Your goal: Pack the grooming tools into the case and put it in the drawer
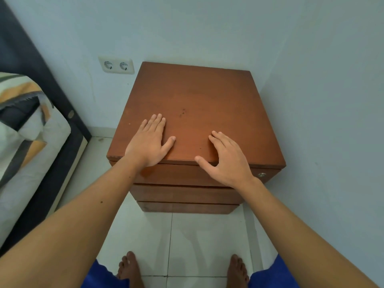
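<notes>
Left hand flat on cabinet top, fingers straight and together, thumb out, gripping nothing. Right hand further right, over the front edge, fingers loosely spread and resting on the wood, thumb hanging past the lip above top drawer; likewise holding nothing. Probably both set down to rest or steady, not to carry out any step.

No grooming tools and no case anywhere in view. Bare wood on top, apart from a few dark specks. Three drawer fronts stacked below, all pushed in, contents hidden; small round lock at top drawer's right end. Hard to judge task progress: either not begun, or finished with case already shut away inside, and impossible to tell which from here.

Around it, left to right: bed with patterned cover, double socket on wall, bare feet on white tiles below.
</notes>
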The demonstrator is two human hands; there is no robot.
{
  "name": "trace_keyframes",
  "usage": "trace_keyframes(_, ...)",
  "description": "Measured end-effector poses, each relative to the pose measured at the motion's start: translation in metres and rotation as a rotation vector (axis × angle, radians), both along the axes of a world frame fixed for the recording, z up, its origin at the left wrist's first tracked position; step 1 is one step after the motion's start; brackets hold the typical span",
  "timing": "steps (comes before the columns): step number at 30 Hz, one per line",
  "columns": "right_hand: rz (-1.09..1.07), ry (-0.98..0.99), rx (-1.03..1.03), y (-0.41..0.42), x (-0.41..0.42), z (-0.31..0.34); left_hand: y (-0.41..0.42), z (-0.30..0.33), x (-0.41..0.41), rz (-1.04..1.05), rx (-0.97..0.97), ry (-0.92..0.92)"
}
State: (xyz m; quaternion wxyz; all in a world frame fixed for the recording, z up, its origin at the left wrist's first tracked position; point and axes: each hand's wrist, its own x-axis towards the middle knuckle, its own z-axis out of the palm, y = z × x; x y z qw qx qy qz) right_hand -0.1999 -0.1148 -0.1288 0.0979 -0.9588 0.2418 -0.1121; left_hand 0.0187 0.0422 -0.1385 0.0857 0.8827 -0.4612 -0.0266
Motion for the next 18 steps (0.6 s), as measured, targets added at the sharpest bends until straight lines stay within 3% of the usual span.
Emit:
trace_keyframes(8,-0.081,0.041,0.09,-0.018,0.04,0.008,0.001,-0.001,-0.001,0.005,0.006,0.011)
trace_keyframes(18,-0.116,0.149,0.045,-0.019,0.047,-0.004,0.002,-0.001,0.0,-0.002,0.002,0.017)
